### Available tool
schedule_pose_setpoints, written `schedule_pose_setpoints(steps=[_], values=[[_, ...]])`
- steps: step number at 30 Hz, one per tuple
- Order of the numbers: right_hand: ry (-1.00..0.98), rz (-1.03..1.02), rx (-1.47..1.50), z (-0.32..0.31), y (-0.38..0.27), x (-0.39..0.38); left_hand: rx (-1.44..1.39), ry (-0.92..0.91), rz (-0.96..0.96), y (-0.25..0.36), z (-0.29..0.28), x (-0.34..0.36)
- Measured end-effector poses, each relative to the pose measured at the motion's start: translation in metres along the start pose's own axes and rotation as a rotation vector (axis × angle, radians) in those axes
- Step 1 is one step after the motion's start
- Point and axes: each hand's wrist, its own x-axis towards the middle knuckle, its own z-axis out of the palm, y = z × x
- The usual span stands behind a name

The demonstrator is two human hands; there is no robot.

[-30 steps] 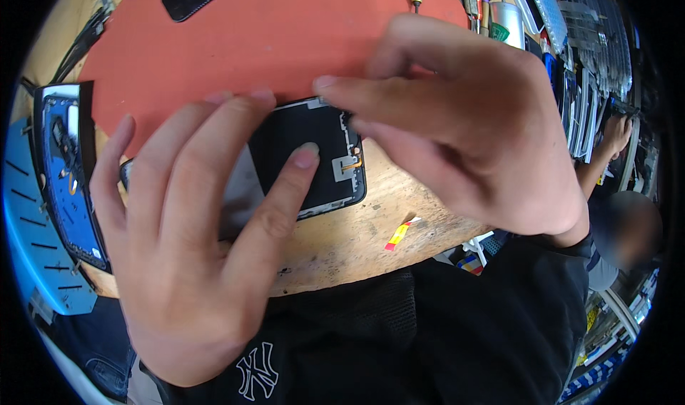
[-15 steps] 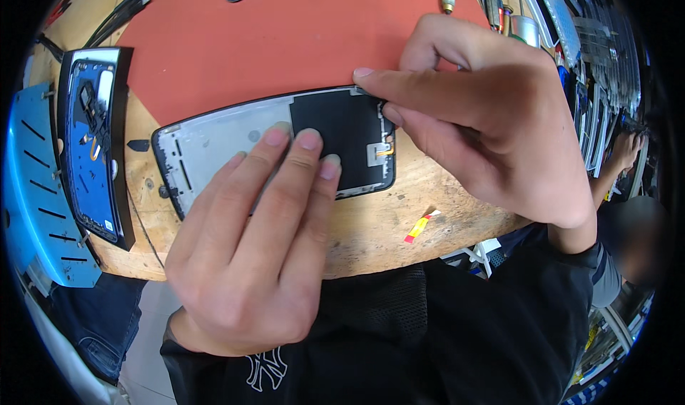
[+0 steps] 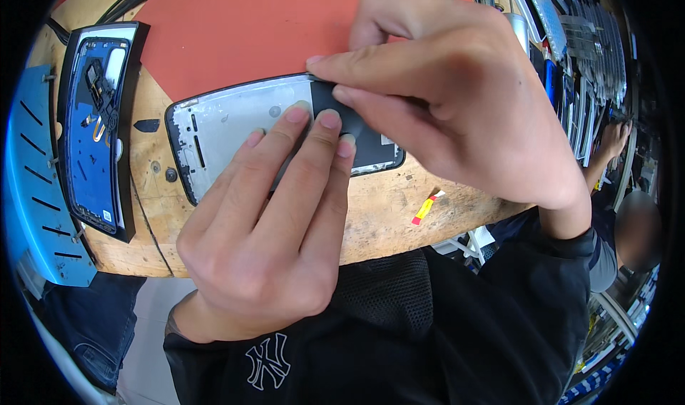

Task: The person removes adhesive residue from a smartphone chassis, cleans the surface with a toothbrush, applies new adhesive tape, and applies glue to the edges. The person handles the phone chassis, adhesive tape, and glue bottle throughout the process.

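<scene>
A phone frame [image 3: 228, 119] with a black rim and silver inside lies on the wooden bench [image 3: 385, 212], its top edge on the red mat [image 3: 285, 27]. A flat black part [image 3: 374, 152] covers its right half. My left hand [image 3: 264, 241] comes from below, its fingertips pressing flat on the frame's middle and on the black part's left edge. Reaching over from the right, my right hand [image 3: 457, 112] pinches the black part's upper left corner between thumb and forefinger and hides most of it.
A second phone shell [image 3: 96, 127] with a blue inside lies at the left beside a blue ribbed tray [image 3: 32, 191]. A small yellow and red tab [image 3: 426, 206] sits near the bench's front edge. Tools and strips [image 3: 564, 41] crowd the right side, with another person [image 3: 628, 226] beyond.
My left hand has slid right and down, uncovering the frame's silver left half. My right fingers moved from the black part's right side to its upper left corner.
</scene>
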Motion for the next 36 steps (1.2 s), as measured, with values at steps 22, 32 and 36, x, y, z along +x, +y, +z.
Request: schedule_pose_setpoints(steps=[22,32,36], values=[[-0.083,-0.149,-0.103,0.015,0.002,0.017,-0.083,0.156,0.017,-0.003,0.012,-0.011],[-0.086,-0.071,-0.093,0.021,-0.014,0.024,-0.125,0.187,-0.024,0.0,0.013,-0.015],[-0.098,-0.125,-0.138,0.022,-0.013,0.027,-0.118,0.19,-0.011,-0.001,0.016,-0.017]])
